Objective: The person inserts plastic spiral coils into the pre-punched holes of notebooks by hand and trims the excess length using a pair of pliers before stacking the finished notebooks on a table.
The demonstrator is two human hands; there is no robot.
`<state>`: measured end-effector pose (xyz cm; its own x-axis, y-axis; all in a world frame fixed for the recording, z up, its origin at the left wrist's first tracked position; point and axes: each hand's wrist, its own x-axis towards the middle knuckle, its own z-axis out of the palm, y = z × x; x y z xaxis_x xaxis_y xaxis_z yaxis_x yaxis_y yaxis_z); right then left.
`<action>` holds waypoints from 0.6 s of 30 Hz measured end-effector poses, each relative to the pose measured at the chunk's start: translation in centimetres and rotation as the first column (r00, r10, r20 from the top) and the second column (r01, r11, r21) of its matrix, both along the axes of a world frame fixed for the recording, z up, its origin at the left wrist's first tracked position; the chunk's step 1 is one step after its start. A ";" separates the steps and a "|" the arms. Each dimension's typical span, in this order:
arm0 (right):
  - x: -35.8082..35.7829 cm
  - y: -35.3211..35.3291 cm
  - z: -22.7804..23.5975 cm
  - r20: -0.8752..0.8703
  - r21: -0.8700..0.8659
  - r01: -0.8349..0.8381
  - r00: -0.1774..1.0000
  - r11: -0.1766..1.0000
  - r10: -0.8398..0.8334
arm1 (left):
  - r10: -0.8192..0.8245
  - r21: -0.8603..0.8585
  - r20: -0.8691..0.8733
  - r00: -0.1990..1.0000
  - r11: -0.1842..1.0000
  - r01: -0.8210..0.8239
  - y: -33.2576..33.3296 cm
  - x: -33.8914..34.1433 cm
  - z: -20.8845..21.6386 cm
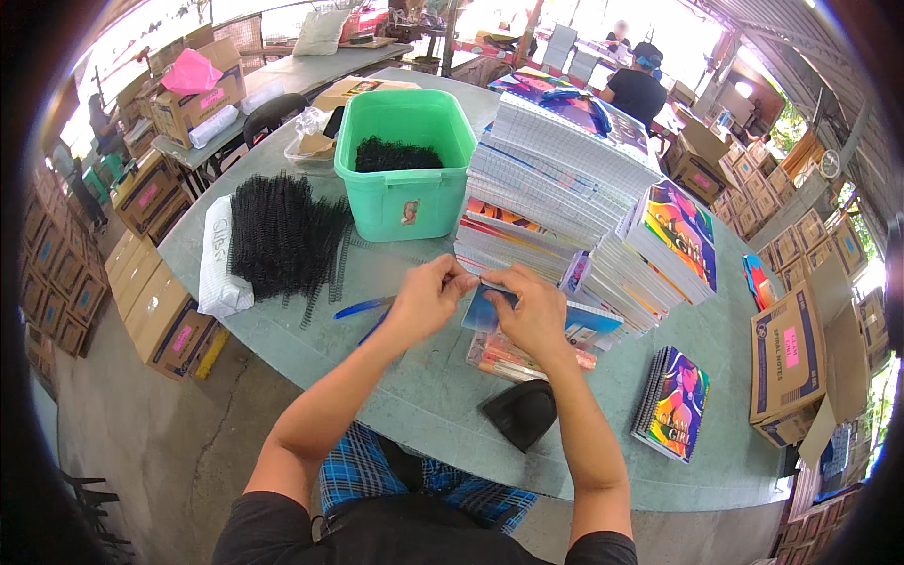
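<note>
My right hand [529, 315] grips the top edge of a blue-covered notebook [589, 323], thumb and fingers pressed on it. Close by, my left hand [428, 299] is pinched at the notebook's left corner; what its fingertips hold is too small to make out. The notebook rests over a low stack of notebooks [499, 356] with pale orange covers. Beside my left wrist lies a blue-handled tool [363, 308], partly hidden by the forearm. A heap of black spiral coils [287, 226] lies to the left, and more coils [397, 155] sit inside a green bin [405, 215].
Tall stacks of unbound notebooks [565, 160] stand just beyond my hands. A black curved object [521, 414] lies near the table's front edge. Spiral-bound notebooks [673, 405] are piled at right, near an open cardboard box [789, 367]. A person [638, 92] sits in the background.
</note>
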<state>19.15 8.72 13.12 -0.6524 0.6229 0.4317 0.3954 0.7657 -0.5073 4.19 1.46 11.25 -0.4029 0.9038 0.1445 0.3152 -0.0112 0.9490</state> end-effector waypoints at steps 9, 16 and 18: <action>-0.1 0.5 -0.4 -0.007 -0.003 -0.001 1.000 1.000 0.001 | 0.129 0.371 -0.217 0.968 0.928 -0.041 -0.5 -0.5 -1.1; -0.5 0.4 0.3 0.050 -0.078 0.045 0.998 0.996 -0.041 | 0.068 0.323 -0.332 0.941 0.945 0.046 -1.6 0.4 -1.3; -0.4 0.4 0.1 0.013 -0.047 0.031 0.999 0.998 -0.031 | 0.069 0.341 -0.253 0.965 0.940 0.022 -1.7 0.9 -1.8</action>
<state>18.73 9.17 13.19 -0.6377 0.6625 0.3929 0.4251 0.7281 -0.5378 5.06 -0.19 9.49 -0.3313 0.7733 0.5407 0.5519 -0.3060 0.7758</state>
